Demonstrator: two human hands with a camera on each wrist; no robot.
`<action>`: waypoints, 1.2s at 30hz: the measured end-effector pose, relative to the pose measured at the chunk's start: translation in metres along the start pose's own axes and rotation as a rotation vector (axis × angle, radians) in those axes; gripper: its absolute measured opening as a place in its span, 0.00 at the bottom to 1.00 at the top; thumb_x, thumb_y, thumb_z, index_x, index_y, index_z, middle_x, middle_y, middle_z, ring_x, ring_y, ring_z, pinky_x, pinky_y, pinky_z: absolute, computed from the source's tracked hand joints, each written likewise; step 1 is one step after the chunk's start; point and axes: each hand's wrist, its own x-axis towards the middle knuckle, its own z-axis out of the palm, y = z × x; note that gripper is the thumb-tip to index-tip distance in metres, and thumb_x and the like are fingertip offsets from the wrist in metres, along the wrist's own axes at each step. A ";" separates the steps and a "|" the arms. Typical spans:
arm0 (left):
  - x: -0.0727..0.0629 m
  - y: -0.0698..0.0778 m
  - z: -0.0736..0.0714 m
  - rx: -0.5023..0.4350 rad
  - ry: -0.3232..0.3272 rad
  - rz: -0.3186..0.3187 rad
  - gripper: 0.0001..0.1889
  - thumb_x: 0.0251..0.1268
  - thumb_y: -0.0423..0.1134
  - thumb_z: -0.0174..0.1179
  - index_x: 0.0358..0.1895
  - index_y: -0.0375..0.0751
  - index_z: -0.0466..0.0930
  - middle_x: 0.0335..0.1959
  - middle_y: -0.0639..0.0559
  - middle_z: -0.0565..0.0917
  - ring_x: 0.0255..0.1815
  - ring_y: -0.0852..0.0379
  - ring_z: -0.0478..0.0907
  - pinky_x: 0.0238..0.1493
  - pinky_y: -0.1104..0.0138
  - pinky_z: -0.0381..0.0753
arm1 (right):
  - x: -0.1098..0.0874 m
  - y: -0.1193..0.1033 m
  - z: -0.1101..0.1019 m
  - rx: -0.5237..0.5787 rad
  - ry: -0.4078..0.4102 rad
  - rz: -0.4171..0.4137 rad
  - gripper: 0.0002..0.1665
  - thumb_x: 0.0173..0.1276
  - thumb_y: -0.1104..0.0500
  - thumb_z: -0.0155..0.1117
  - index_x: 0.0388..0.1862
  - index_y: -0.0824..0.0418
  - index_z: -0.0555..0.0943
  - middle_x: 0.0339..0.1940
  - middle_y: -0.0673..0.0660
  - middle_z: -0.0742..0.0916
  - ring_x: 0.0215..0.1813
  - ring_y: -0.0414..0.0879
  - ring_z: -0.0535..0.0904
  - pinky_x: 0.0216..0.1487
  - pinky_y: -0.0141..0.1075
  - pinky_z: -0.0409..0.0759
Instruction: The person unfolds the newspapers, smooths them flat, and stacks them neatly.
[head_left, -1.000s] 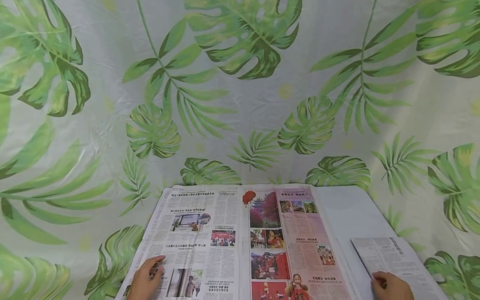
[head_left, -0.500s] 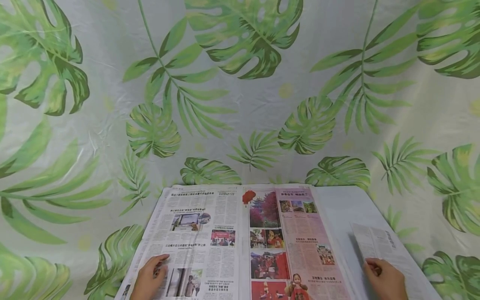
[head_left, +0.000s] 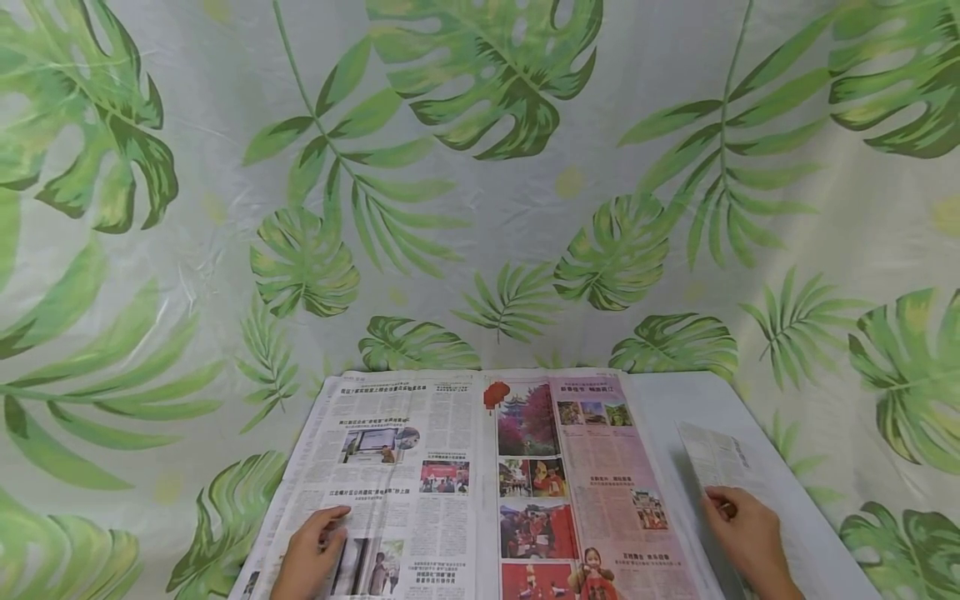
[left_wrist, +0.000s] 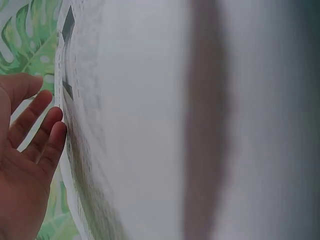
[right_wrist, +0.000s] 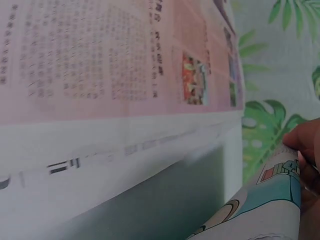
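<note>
An open newspaper lies spread in the head view, its left page black-and-white and its right page pink with red photos. My left hand is over the lower left page, fingers loosely bent and holding nothing; in the left wrist view its fingertips are beside the paper's edge. At the right, my right hand pinches the left edge of a smaller printed sheet, which is lifted and tilted. In the right wrist view the sheet's underside carries a coloured cartoon drawing, and the thumb and fingers hold its edge.
A pale, smooth surface shows between the newspaper and the sheet. Behind it, a white cloth with green leaf patterns rises and also spreads to both sides.
The right hand has moved left, lifting the smaller sheet's edge and drawing it toward the newspaper. The left hand has shifted slightly to the right over the page.
</note>
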 end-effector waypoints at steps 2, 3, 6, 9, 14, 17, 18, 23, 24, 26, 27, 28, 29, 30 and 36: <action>0.001 0.002 0.001 -0.002 -0.004 -0.012 0.18 0.69 0.33 0.65 0.60 0.48 0.84 0.54 0.53 0.85 0.49 0.58 0.81 0.46 0.66 0.82 | 0.004 -0.004 0.002 0.022 0.018 -0.020 0.06 0.58 0.64 0.77 0.35 0.61 0.90 0.23 0.50 0.87 0.24 0.24 0.72 0.24 0.21 0.68; 0.002 0.003 0.001 -0.006 -0.011 -0.022 0.17 0.70 0.33 0.64 0.60 0.49 0.83 0.55 0.53 0.84 0.50 0.58 0.81 0.47 0.65 0.82 | 0.007 -0.007 0.003 0.033 0.028 -0.029 0.06 0.57 0.65 0.77 0.35 0.61 0.90 0.23 0.50 0.87 0.24 0.24 0.72 0.23 0.21 0.68; 0.003 0.006 0.002 -0.004 -0.028 -0.040 0.18 0.70 0.33 0.64 0.60 0.50 0.83 0.56 0.53 0.84 0.51 0.57 0.81 0.48 0.63 0.82 | 0.013 -0.014 0.005 0.070 0.047 -0.061 0.06 0.56 0.66 0.77 0.34 0.62 0.90 0.22 0.51 0.87 0.24 0.25 0.72 0.23 0.21 0.68; 0.004 0.008 0.002 -0.002 -0.040 -0.047 0.17 0.70 0.33 0.64 0.60 0.50 0.83 0.56 0.53 0.84 0.51 0.57 0.81 0.49 0.61 0.82 | 0.020 -0.020 0.008 0.095 0.057 -0.086 0.07 0.56 0.67 0.77 0.35 0.63 0.90 0.23 0.53 0.88 0.24 0.25 0.73 0.24 0.20 0.69; 0.004 0.012 0.003 -0.010 -0.049 -0.040 0.17 0.70 0.33 0.64 0.60 0.49 0.83 0.56 0.52 0.84 0.51 0.56 0.80 0.50 0.59 0.83 | 0.028 -0.033 0.012 0.123 0.028 -0.100 0.08 0.57 0.68 0.77 0.37 0.64 0.90 0.25 0.54 0.88 0.26 0.25 0.74 0.26 0.19 0.70; 0.005 0.014 0.003 -0.021 -0.048 -0.033 0.18 0.70 0.34 0.65 0.60 0.50 0.83 0.56 0.53 0.84 0.51 0.57 0.80 0.50 0.59 0.84 | 0.032 -0.043 0.016 0.133 0.009 -0.107 0.08 0.59 0.68 0.76 0.38 0.64 0.89 0.27 0.54 0.88 0.27 0.27 0.75 0.26 0.19 0.71; 0.004 0.015 0.003 -0.023 -0.045 -0.029 0.18 0.70 0.34 0.65 0.60 0.50 0.83 0.56 0.53 0.84 0.51 0.57 0.80 0.50 0.60 0.84 | 0.034 -0.046 0.017 0.136 0.004 -0.105 0.08 0.60 0.67 0.76 0.39 0.64 0.89 0.27 0.54 0.88 0.27 0.27 0.75 0.27 0.19 0.71; 0.005 0.019 0.007 -0.030 -0.027 0.007 0.18 0.69 0.33 0.66 0.60 0.51 0.84 0.56 0.54 0.84 0.49 0.58 0.80 0.48 0.63 0.84 | 0.037 -0.063 0.025 0.133 -0.026 -0.099 0.08 0.62 0.66 0.75 0.41 0.64 0.89 0.29 0.53 0.88 0.28 0.29 0.75 0.26 0.25 0.75; 0.005 0.020 0.008 -0.028 -0.026 0.008 0.18 0.69 0.33 0.66 0.60 0.51 0.84 0.56 0.55 0.84 0.49 0.59 0.80 0.48 0.64 0.83 | 0.038 -0.067 0.027 0.132 -0.031 -0.102 0.08 0.62 0.65 0.75 0.41 0.64 0.89 0.29 0.53 0.88 0.28 0.29 0.76 0.27 0.26 0.76; 0.006 0.022 0.010 -0.035 -0.027 0.004 0.18 0.69 0.33 0.66 0.60 0.51 0.84 0.56 0.55 0.84 0.49 0.59 0.79 0.48 0.64 0.83 | 0.038 -0.072 0.031 0.138 -0.042 -0.107 0.08 0.63 0.65 0.75 0.41 0.64 0.89 0.30 0.54 0.88 0.29 0.31 0.77 0.27 0.28 0.77; 0.007 0.023 0.012 -0.037 -0.027 0.001 0.18 0.69 0.33 0.66 0.60 0.52 0.84 0.56 0.55 0.84 0.49 0.60 0.79 0.48 0.64 0.83 | 0.038 -0.074 0.033 0.142 -0.048 -0.109 0.08 0.63 0.65 0.75 0.41 0.64 0.89 0.30 0.54 0.88 0.29 0.32 0.77 0.27 0.29 0.77; 0.007 0.024 0.013 -0.039 -0.030 -0.005 0.18 0.69 0.33 0.66 0.60 0.52 0.84 0.56 0.55 0.84 0.49 0.60 0.79 0.48 0.64 0.83 | 0.038 -0.077 0.035 0.147 -0.054 -0.110 0.08 0.63 0.65 0.75 0.41 0.64 0.89 0.30 0.54 0.88 0.29 0.32 0.77 0.27 0.29 0.77; 0.007 0.026 0.014 -0.040 -0.033 -0.009 0.18 0.69 0.33 0.65 0.60 0.52 0.84 0.56 0.55 0.84 0.49 0.60 0.79 0.48 0.64 0.83 | 0.038 -0.079 0.037 0.152 -0.059 -0.110 0.08 0.64 0.64 0.75 0.41 0.64 0.89 0.30 0.54 0.88 0.29 0.32 0.77 0.26 0.29 0.77; 0.008 0.028 0.015 -0.039 -0.033 -0.011 0.18 0.69 0.33 0.65 0.60 0.52 0.84 0.56 0.55 0.84 0.48 0.60 0.79 0.48 0.64 0.83 | 0.038 -0.082 0.039 0.159 -0.065 -0.108 0.08 0.64 0.64 0.75 0.41 0.64 0.89 0.30 0.54 0.88 0.29 0.33 0.78 0.26 0.30 0.77; 0.011 0.040 0.026 -0.057 -0.053 0.014 0.18 0.69 0.33 0.66 0.59 0.50 0.84 0.54 0.56 0.84 0.46 0.63 0.78 0.47 0.66 0.82 | 0.039 -0.097 0.050 0.193 -0.088 -0.120 0.07 0.65 0.64 0.74 0.42 0.63 0.89 0.30 0.53 0.88 0.29 0.35 0.79 0.27 0.30 0.77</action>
